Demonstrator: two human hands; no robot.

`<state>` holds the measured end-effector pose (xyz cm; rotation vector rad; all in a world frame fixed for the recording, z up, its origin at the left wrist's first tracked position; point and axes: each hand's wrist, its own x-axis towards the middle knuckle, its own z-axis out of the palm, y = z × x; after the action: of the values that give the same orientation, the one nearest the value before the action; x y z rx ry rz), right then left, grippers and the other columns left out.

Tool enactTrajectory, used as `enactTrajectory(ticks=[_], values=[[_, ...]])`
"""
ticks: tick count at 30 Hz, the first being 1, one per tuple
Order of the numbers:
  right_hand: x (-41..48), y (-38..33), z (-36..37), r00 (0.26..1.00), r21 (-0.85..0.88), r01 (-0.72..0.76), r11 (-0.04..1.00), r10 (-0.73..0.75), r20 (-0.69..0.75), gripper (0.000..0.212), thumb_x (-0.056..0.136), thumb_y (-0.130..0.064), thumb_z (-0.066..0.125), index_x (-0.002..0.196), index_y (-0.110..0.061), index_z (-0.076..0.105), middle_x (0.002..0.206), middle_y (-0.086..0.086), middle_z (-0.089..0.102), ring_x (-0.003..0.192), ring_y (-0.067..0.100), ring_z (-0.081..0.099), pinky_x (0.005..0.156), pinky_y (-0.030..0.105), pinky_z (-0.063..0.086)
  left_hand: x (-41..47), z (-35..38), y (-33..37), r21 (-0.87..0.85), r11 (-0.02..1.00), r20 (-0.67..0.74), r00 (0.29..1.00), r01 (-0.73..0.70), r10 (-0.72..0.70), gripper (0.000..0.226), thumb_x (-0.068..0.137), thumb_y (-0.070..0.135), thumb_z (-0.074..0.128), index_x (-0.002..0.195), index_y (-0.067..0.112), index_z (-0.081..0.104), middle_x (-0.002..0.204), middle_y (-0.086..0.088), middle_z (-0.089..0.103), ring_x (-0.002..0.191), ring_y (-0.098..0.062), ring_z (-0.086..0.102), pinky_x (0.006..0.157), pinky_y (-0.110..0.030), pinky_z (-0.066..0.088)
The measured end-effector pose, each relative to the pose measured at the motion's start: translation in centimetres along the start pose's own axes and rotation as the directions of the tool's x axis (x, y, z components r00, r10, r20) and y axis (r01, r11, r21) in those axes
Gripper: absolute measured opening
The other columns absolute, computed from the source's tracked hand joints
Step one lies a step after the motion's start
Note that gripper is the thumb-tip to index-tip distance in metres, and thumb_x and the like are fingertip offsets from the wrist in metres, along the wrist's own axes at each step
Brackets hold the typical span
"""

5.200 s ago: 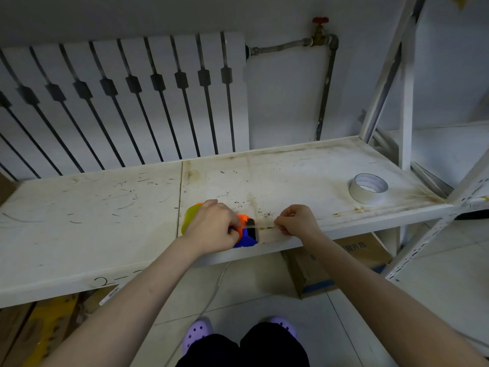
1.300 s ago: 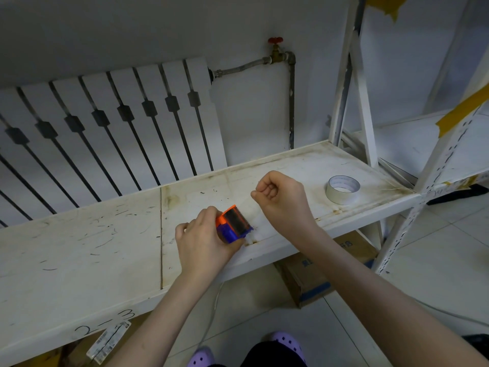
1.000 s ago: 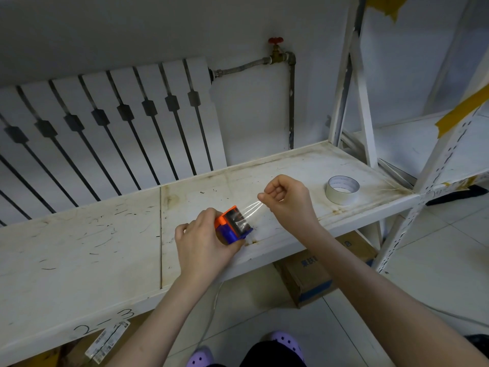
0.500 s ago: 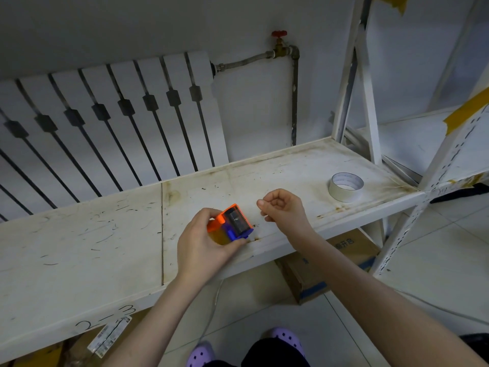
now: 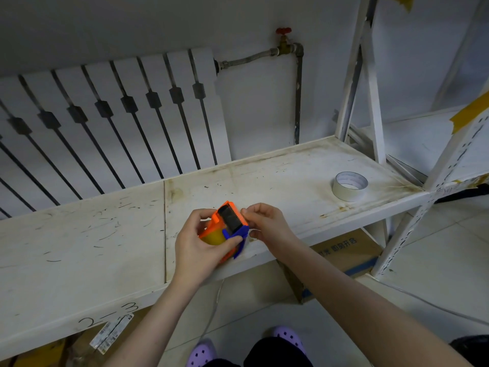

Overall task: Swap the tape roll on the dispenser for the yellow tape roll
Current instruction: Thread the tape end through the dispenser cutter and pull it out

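My left hand (image 5: 197,247) grips the orange and blue tape dispenser (image 5: 229,221), lifted a little above the front edge of the white shelf (image 5: 79,234). A yellow tape roll (image 5: 213,236) sits inside the dispenser, mostly hidden by my fingers. My right hand (image 5: 267,226) is at the dispenser's right side, fingertips pinched against its blue edge near the black toothed cutter. Whether a tape end is between those fingers cannot be seen. A white tape roll (image 5: 349,186) lies flat on the shelf far to the right.
A white radiator (image 5: 105,123) and a pipe with a red valve (image 5: 283,31) stand behind the shelf. White rack posts (image 5: 370,88) rise at the right. A cardboard box (image 5: 341,252) sits on the floor under the shelf.
My right hand pulled a strip of tape out from the dispenser, then came back against its right side. My left hand tilted the dispenser up, so the yellow roll shows.
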<state>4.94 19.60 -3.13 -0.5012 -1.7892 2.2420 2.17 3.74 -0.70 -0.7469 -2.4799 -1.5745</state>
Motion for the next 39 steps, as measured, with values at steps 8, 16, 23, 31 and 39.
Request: enactTrajectory(ticks=[8,16,23,31,39], values=[[0.2,0.1,1.6,0.996,-0.185,-0.005,0.983,-0.010,-0.084,0.028,0.085,-0.038,0.063,0.070,-0.015,0.056,0.069,0.004,0.060,0.065,0.018,0.057,0.055,0.025,0.048,0.0,-0.2,-0.5,-0.169,0.984,-0.013,0.998,0.055,-0.058,0.059,0.050,0.032,0.085,0.101,0.028,0.055,0.100,0.006,0.064,0.096,-0.016,0.061,0.077,-0.030,0.052],[0.4,0.5,1.6,0.990,-0.402,-0.047,0.914,-0.010,-0.138,0.018,0.092,-0.026,0.053,0.077,-0.017,0.056,0.076,-0.002,0.057,0.076,0.017,0.057,0.065,0.024,0.047,0.1,-0.8,-0.9,-0.256,0.962,0.029,0.995,0.099,-0.095,0.063,0.048,0.033,0.086,0.104,0.024,0.058,0.104,0.006,0.066,0.096,-0.016,0.064,0.076,-0.030,0.055],[-1.7,0.6,2.1,0.886,-0.418,0.459,0.784,-0.367,0.285,0.051,0.096,-0.046,0.032,0.140,-0.021,0.038,0.138,-0.002,0.051,0.125,0.012,0.049,0.104,0.036,0.044,1.0,-0.4,0.2,-0.467,0.868,-0.056,0.973,0.171,-0.222,0.048,0.066,0.007,0.082,0.107,0.015,0.058,0.113,-0.002,0.063,0.094,-0.017,0.068,0.061,-0.013,0.052],[-3.4,1.0,0.1,0.936,-0.479,0.352,0.804,-0.289,0.202,0.080,0.068,-0.059,0.066,0.134,-0.027,0.033,0.133,-0.006,0.048,0.123,0.012,0.050,0.097,0.032,0.051,2.2,-0.1,2.8,-0.740,0.596,-0.064,0.849,0.313,-0.525,0.031,0.072,0.020,0.078,0.094,0.020,0.057,0.113,-0.008,0.067,0.086,-0.016,0.068,0.055,-0.024,0.052],[-3.5,0.8,-1.1,0.837,-0.728,0.434,0.531,-0.537,0.107,0.109,0.054,-0.054,0.081,0.141,-0.023,0.022,0.140,-0.003,0.039,0.127,0.012,0.041,0.101,0.035,0.046,2.7,1.0,5.3,-0.721,0.436,0.212,0.770,0.539,-0.601,0.062,0.073,0.039,0.075,0.123,0.007,0.057,0.091,-0.002,0.071,0.078,-0.014,0.068,0.059,-0.028,0.054]])
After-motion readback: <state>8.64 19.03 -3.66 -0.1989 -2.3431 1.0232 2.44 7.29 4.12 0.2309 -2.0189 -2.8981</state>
